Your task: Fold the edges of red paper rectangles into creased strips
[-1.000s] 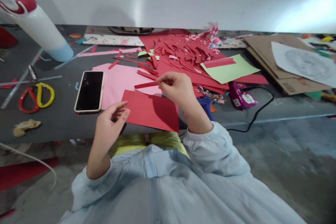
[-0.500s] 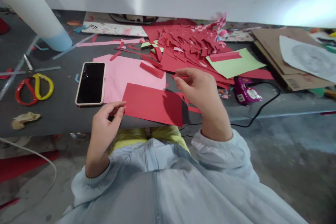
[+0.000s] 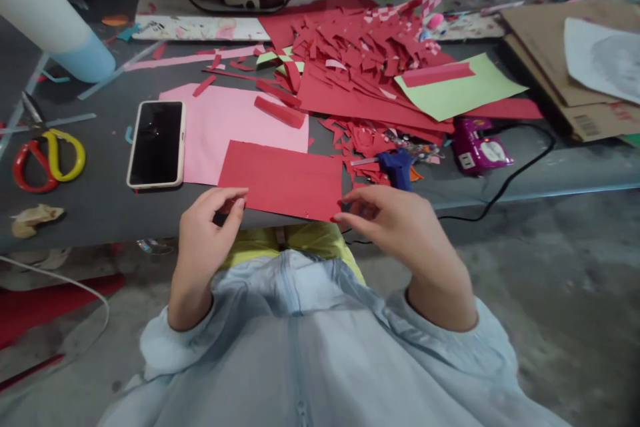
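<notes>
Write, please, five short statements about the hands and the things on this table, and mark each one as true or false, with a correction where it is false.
1. The left hand and right hand are at opposite ends of the red sheet. True.
2. The phone lies right of the red sheet. False: the phone lies left of it.
3. A red strip lies on the green sheet. True.
4. The blue glue gun is in the left hand. False: the blue glue gun lies beyond the right hand.
5. The scissors lie left of the phone. True.

The left grip (image 3: 207, 219) and right grip (image 3: 395, 217) curl inward.
</notes>
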A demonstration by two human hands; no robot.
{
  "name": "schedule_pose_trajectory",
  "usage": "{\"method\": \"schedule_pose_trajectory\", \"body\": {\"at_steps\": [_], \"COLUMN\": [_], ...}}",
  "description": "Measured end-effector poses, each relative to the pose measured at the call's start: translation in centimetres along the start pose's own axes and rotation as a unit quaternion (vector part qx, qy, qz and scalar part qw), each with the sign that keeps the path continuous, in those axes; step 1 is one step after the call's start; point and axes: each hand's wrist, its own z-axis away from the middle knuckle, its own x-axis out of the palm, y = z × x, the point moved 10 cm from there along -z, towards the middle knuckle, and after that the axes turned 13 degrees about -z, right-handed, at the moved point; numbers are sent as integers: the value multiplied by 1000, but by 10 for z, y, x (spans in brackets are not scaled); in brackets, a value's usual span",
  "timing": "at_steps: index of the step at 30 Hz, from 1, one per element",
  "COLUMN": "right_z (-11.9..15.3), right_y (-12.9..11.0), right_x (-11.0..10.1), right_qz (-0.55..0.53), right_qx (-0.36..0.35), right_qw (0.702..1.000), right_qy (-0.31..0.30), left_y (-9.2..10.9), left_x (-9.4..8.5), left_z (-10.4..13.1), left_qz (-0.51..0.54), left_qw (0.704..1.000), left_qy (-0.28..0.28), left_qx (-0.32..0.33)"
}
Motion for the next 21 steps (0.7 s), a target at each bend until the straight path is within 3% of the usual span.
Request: {"method": "schedule_pose_trajectory", "body": {"at_steps": [6, 11, 17, 21], "right_z": [11, 12, 18, 21], "right_y": [-8, -21, -51, -70], "right_x": [23, 20, 9, 10], "right_qz": [53, 54, -18, 0], "right_qx": [-91, -165, -244, -277], "right_qw": [994, 984, 964, 953], "right_qy": [-10, 36, 107, 121], "left_y": [21, 36, 69, 90], "left_x": [6, 7, 42, 31], "left_z": [-1, 2, 20, 26], "left_qz": [-26, -49, -94, -163], "left_qw": [999, 996, 974, 964], "left_qy": [-9, -11, -119, -11], "left_qx": [40, 67, 169, 209]}}
